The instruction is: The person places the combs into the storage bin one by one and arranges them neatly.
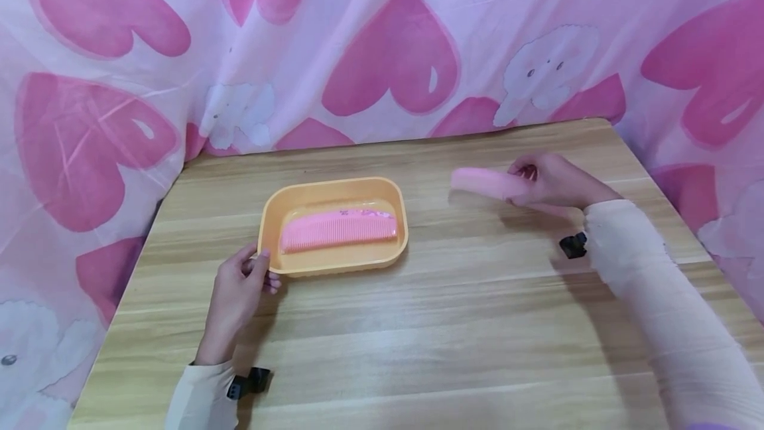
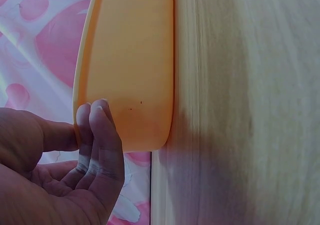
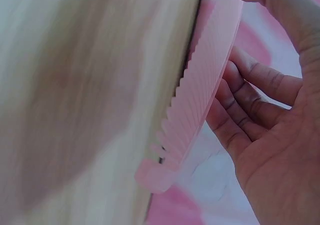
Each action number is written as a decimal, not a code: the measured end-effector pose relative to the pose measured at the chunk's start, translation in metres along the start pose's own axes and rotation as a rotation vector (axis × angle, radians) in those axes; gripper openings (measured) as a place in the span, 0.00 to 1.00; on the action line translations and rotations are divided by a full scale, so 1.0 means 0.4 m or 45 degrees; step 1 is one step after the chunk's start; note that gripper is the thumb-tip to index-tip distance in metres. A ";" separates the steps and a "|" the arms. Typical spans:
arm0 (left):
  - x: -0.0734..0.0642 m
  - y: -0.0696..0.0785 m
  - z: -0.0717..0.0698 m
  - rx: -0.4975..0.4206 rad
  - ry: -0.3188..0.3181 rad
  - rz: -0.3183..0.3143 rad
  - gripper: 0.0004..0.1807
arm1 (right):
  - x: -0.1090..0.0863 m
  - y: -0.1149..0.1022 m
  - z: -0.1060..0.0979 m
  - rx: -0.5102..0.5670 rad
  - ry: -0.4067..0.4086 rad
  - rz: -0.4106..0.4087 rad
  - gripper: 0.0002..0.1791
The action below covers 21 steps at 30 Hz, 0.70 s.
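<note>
In the head view a yellow-orange plastic tray [image 1: 334, 184] stands on the table, left of its middle. A pink comb [image 1: 340, 227] with a printed pattern lies inside it, teeth toward me. My left hand [image 1: 239, 290] pinches the tray's near left corner, thumb on the rim and fingers against the outer wall [image 2: 132, 75]. To the right of the tray, my right hand [image 1: 552, 181] holds a second, paler pink comb [image 1: 486, 183] above the table. Its teeth face the tabletop in the right wrist view, with thumb and fingers along the spine.
The wood-grain table [image 1: 382, 344] reaches back to a pink curtain [image 1: 388, 52] with hearts and white animal figures. The curtain also hangs at both sides. Small black devices sit at the left wrist [image 1: 249, 383] and the right wrist [image 1: 573, 245].
</note>
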State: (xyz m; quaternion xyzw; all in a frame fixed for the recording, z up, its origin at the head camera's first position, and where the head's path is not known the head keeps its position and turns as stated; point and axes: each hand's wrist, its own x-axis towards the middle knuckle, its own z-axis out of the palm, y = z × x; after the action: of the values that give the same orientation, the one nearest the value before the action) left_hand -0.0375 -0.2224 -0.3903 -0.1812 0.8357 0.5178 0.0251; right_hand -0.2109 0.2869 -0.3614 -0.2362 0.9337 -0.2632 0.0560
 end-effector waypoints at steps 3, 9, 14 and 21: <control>0.002 0.003 0.000 0.005 0.002 -0.006 0.25 | 0.031 -0.050 0.006 0.019 -0.014 -0.060 0.22; -0.002 -0.003 -0.003 -0.005 -0.007 0.028 0.25 | 0.095 -0.154 0.024 -0.019 -0.069 -0.122 0.25; 0.000 -0.001 -0.006 -0.008 -0.015 0.024 0.26 | 0.143 -0.234 0.040 -0.044 -0.096 -0.149 0.30; -0.003 -0.003 -0.004 -0.046 -0.023 0.083 0.26 | 0.193 -0.326 0.071 -0.010 -0.148 -0.302 0.29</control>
State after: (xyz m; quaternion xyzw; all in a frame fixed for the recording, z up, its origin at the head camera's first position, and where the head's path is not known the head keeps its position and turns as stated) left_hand -0.0359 -0.2239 -0.3901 -0.1497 0.8315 0.5349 0.0126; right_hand -0.2188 0.1395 -0.3167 -0.3601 0.8954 -0.2501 0.0777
